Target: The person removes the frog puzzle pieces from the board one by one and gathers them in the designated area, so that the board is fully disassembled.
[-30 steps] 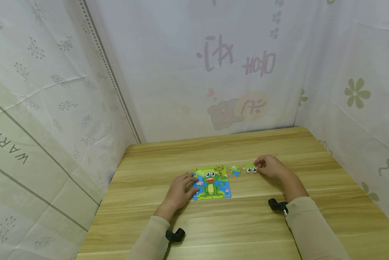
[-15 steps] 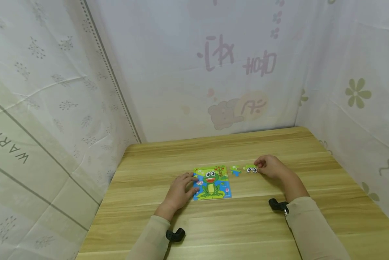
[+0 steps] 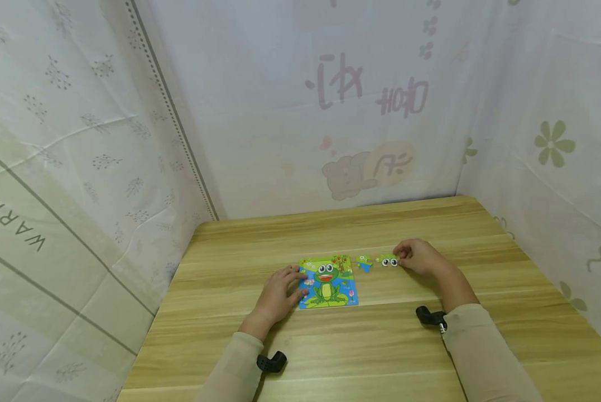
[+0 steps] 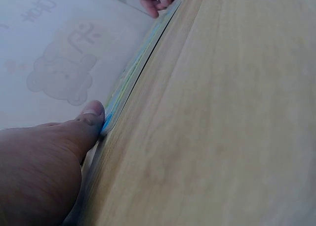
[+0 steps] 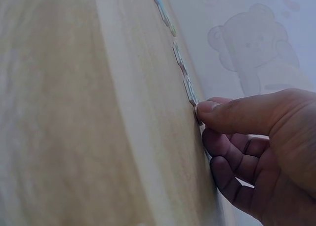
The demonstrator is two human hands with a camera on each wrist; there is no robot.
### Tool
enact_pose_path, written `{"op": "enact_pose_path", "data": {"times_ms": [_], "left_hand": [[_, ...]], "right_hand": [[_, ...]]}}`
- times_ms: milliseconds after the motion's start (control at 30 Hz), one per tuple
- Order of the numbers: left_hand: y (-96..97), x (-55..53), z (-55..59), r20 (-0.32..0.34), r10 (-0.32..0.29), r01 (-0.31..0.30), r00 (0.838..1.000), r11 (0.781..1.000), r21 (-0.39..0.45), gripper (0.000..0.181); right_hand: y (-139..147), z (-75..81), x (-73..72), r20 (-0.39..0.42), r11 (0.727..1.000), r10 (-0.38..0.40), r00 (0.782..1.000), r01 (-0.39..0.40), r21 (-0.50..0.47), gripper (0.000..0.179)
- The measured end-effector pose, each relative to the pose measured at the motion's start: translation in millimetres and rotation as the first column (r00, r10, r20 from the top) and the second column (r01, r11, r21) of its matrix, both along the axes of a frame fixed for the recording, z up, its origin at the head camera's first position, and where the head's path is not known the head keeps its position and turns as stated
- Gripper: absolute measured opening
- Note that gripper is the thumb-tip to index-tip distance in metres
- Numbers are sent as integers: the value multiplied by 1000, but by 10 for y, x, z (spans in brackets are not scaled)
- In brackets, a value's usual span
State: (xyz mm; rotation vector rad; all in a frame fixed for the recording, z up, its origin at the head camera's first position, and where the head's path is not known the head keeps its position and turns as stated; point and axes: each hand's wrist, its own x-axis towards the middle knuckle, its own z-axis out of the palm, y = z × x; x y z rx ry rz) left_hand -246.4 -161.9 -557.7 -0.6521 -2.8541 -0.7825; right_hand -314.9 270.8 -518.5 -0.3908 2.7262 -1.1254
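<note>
A square frog jigsaw puzzle point(image 3: 327, 285) lies flat on the wooden table. My left hand point(image 3: 275, 296) rests at its left side, fingers spread over the edge; in the left wrist view the thumb point(image 4: 91, 114) touches the puzzle's near corner. To the right of the puzzle is a loose green and blue puzzle piece point(image 3: 364, 264). Beyond it lies a green puzzle piece with two big eyes point(image 3: 388, 261). My right hand point(image 3: 421, 258) pinches this piece's right end between thumb and fingers. From the right wrist view the pieces appear edge-on, flat on the tabletop.
The wooden table point(image 3: 340, 352) has its back edge against a printed cloth point(image 3: 280, 139). More cloth hangs at the left and right sides. A black wrist camera sits on each forearm, the left one point(image 3: 272, 363) and the right one point(image 3: 429, 316).
</note>
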Motion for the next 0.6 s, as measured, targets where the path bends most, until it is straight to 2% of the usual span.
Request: {"op": "enact_pose_path", "data": {"times_ms": [367,600], "left_hand": [[4,6,8,11,10,-10,1000,1000,-11,43],[13,10,27,4,4,-4,1000,1000,-8,43]], "right_hand": [[-19,25,-16,-20,999,3,1000,-4,-52,21],[-102,60,-9,-28,995,33,999,-35,-97,26]]}}
